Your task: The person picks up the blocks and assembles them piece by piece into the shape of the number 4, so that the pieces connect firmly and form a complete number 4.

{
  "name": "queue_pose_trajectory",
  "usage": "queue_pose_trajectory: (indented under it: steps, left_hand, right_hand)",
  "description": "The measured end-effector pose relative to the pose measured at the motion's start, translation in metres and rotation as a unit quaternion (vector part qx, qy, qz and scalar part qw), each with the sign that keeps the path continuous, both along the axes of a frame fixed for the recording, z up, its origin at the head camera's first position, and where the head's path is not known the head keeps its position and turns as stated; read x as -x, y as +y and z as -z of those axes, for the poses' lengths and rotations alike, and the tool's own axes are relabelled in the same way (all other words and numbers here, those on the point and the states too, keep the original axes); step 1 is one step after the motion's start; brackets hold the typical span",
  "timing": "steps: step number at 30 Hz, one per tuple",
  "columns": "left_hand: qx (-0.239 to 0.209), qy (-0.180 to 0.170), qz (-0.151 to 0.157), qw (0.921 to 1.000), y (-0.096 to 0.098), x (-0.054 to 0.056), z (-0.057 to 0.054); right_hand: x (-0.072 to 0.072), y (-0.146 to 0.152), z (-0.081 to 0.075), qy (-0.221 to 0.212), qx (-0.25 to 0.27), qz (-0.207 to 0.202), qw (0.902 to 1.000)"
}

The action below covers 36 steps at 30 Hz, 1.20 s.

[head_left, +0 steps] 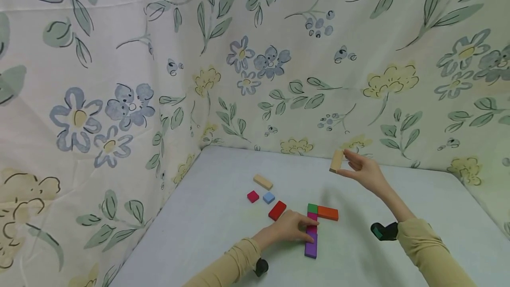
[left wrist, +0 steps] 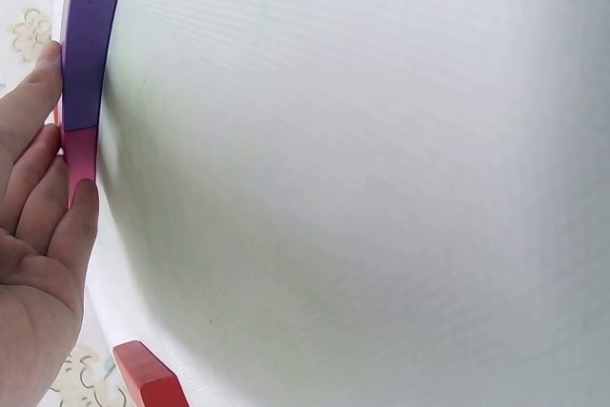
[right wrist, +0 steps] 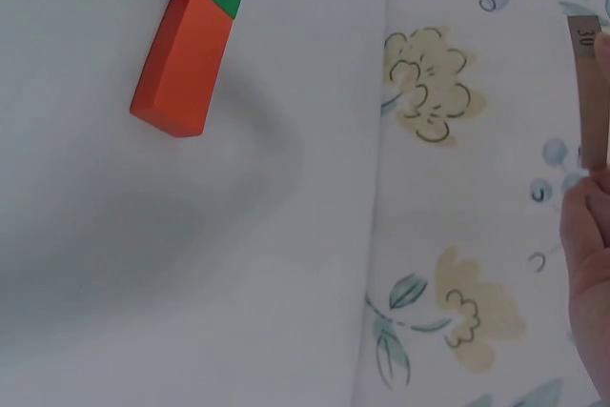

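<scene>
My left hand (head_left: 290, 226) lies over a row of blocks. Its fingers, fairly straight, touch a purple block (head_left: 311, 250) and the magenta block (head_left: 312, 217) behind it; in the left wrist view those fingers partly cover the magenta one. A green block (head_left: 312, 208) ends the row at the back, and an orange block (head_left: 328, 213) joins it on the right, making a corner. Raised above the table's back right, my right hand (head_left: 366, 172) pinches a plain wooden block (head_left: 337, 160) between thumb and fingers. Printed figures mark one end of that block in the right wrist view.
Left of the row lie a red block (head_left: 277, 211), a small light-blue block (head_left: 268, 197), a small crimson block (head_left: 253, 196) and another plain wooden block (head_left: 263, 182). A floral cloth (head_left: 271, 114) hangs behind and left of the white table (head_left: 191, 216).
</scene>
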<state>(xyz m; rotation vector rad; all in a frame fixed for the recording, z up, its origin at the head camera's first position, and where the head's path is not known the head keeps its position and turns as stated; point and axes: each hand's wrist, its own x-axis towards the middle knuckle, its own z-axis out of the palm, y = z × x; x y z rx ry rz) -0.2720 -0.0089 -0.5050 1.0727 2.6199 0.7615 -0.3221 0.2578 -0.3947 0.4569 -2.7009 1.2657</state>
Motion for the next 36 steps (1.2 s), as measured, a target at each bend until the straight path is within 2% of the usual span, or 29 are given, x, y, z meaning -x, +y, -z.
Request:
queue_pose_trajectory:
  steps: [9,18,30,36]
  left_hand:
    - [0.001,-0.012,0.003,0.9999,0.0,0.001,0.001]
    - [0.001,-0.015,-0.001,0.9999,0.0,0.0,0.0]
    - [0.005,-0.007,0.004,1.0,0.0,0.001,0.001]
    - [0.003,0.0,0.012,0.9999,0.0,0.003,0.005]
  right_hand:
    - [-0.002,-0.009,0.004,0.004,0.015,-0.039,0.9991]
    - [0.002,-0.016,0.026,-0.004,0.025,-0.074,0.9969]
    - [0.002,-0.027,0.06,-0.032,0.02,-0.073,0.9966]
    - [0.002,-0.03,0.068,-0.035,0.013,-0.072,0.9967]
